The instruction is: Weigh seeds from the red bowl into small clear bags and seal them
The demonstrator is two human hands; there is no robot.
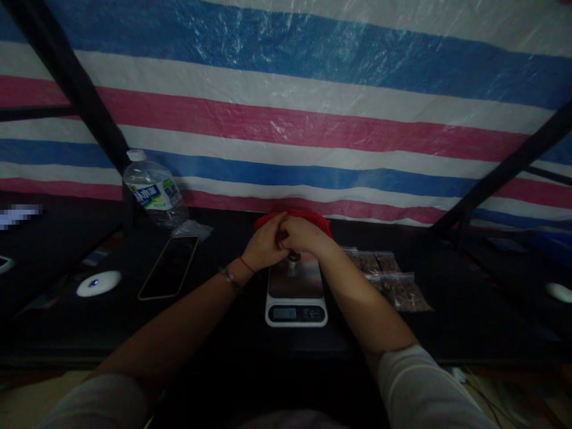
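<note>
A white kitchen scale (296, 316) with a metal top and a small display lies in front of me. Above its far end my left hand (267, 241) and my right hand (304, 232) meet, fingers bent in toward each other. Something dark and brownish shows in the gap between them, too dim to name. Just below the fingers, a small shiny brass-coloured round item (294, 256) rests on the scale top. Behind my hands lies a red bag or cloth (319, 222), partly covered by them. Right of the scale, small clear bags (404, 292) hold brown bits; my right forearm hides some.
On the left are a phone (170, 268), a white oval device (99, 283), a large plastic bottle (156, 193) and a crumpled clear plastic bag (194, 230). A striped tarp (286, 119) hangs behind the black table (473, 298), with slanted dark posts at both sides.
</note>
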